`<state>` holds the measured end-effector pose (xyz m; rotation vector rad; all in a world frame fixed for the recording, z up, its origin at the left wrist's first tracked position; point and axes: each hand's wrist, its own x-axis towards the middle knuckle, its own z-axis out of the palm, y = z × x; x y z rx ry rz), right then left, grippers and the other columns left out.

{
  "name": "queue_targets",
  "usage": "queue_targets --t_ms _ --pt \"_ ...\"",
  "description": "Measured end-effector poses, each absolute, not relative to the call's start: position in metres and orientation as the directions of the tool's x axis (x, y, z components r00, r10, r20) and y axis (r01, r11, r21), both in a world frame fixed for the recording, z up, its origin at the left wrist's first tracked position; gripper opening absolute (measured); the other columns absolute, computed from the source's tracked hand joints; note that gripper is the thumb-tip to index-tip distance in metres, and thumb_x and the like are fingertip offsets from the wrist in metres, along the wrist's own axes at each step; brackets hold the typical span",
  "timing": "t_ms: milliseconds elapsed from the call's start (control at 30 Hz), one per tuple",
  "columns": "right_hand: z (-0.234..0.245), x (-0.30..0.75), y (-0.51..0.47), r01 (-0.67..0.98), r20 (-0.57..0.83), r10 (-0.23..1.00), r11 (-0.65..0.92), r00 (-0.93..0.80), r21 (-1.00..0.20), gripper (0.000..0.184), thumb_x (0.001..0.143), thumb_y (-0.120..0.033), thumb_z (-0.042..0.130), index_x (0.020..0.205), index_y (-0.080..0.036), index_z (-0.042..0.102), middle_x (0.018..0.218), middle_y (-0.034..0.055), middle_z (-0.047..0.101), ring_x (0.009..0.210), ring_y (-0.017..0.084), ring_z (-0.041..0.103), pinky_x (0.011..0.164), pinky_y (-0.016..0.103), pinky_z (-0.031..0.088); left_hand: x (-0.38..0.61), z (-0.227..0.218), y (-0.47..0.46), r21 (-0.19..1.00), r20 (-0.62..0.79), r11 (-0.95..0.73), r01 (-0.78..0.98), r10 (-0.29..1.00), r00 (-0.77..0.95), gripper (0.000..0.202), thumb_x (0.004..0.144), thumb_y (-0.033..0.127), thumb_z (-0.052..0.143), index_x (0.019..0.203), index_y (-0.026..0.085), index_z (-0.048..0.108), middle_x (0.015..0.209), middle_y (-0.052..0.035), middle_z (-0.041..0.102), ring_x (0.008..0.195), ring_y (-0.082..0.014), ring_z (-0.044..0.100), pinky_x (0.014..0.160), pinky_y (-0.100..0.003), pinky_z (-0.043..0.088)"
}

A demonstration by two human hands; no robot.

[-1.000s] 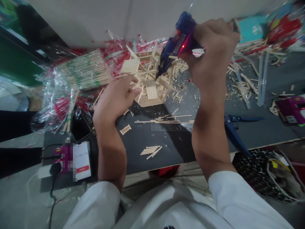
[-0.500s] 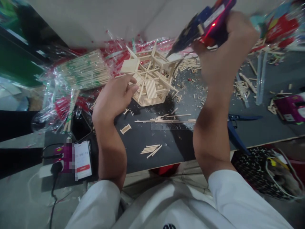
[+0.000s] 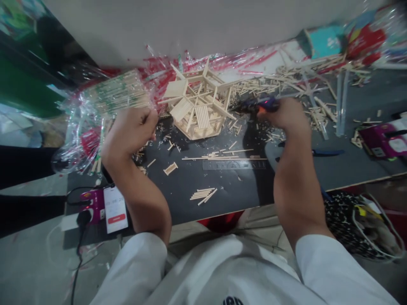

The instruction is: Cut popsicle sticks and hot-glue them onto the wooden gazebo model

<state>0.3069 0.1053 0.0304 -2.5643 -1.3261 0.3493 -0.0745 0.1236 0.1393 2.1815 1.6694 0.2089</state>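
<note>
A hexagonal frame of thin wooden sticks [image 3: 199, 131] with spokes and slatted panels stands near the middle of the table. To its right, my right hand [image 3: 286, 114] is wrapped round a dark blue hot glue gun [image 3: 269, 103], held low over the scraps with its nozzle toward the frame. My left hand [image 3: 133, 129] is apart from the frame on its left side, with fingers curled in; whatever they may hold is hidden. In front lie a small stick piece [image 3: 171, 168], several short cut sticks [image 3: 203, 195] and a clear ruler [image 3: 233, 164] with longer sticks behind it.
Plastic-wrapped stick bundles [image 3: 117, 95] lie at the left. Loose sticks and scraps [image 3: 254, 87] are strewn at the back right. A phone [image 3: 115, 212] lies beside a purple power strip [image 3: 96, 206] at front left. A purple box [image 3: 381, 140] is at far right.
My right hand has lowered the glue gun from above the frame to beside its right side. My left hand has drawn back to the left, off the frame, and its fingers have curled in.
</note>
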Motion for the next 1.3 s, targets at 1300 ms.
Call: queue_targets --t_ms 1300 --pt "0.029 0.178 0.023 0.045 0.152 0.988 0.153 -0.035 -0.987 0.018 0.095 -0.039 0.07 0.097 -0.022 0.062 0.081 -0.0015 0.069 0.067 0.011 0.062 0.066 0.026 0.052 -0.031 0.124 0.123 0.454 0.204 -0.452 0.768 0.892 0.404 0.014 0.095 0.027 0.055 0.087 0.023 0.066 0.074 -0.0003 0.067 0.07 -0.0193 0.063 0.077 -0.037 0.047"
